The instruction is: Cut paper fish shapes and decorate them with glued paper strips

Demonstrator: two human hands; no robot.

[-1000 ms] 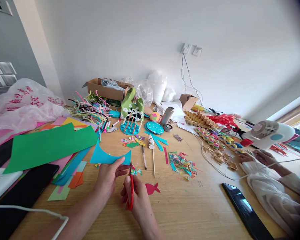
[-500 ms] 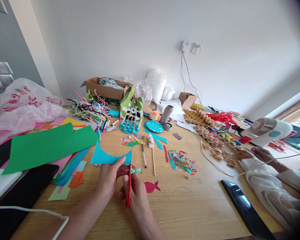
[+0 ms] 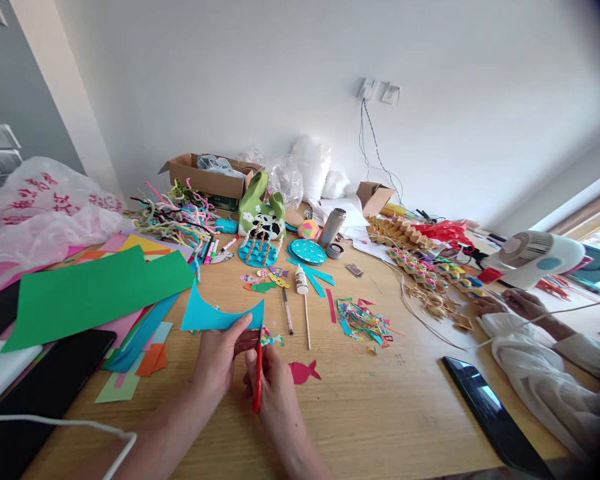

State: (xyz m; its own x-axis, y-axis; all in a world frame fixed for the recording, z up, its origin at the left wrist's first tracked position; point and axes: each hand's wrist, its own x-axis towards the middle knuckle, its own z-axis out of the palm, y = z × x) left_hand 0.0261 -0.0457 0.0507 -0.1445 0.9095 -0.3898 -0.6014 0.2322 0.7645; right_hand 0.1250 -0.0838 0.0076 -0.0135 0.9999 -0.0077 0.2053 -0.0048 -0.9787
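A blue sheet of paper (image 3: pixel 215 315) with a curved bite cut out of its top edge is pinched in my left hand (image 3: pixel 225 353) near its right end. My right hand (image 3: pixel 275 387) grips red-handled scissors (image 3: pixel 258 380), their blades pointing away from me at the paper's right edge. Just right of my right hand lies a dark pink paper fish (image 3: pixel 305 372). Small paper dots (image 3: pixel 271 335) are scattered behind the scissors. Beyond them are a pen (image 3: pixel 287 311), a white glue bottle (image 3: pixel 301 280) and a thin wooden stick (image 3: pixel 308 323).
Green card (image 3: pixel 100 293) and coloured sheets are piled at left, beside a black phone-like slab (image 3: pixel 55 393). A heap of paper scraps (image 3: pixel 365 320) lies right of centre. At right are a phone (image 3: pixel 490 413), a white fan (image 3: pixel 535 257), a cable and another person's hands (image 3: pixel 525 305).
The paper and scissors hold almost the same place; the view has shifted very slightly. At right, the other person's hands have moved a little.
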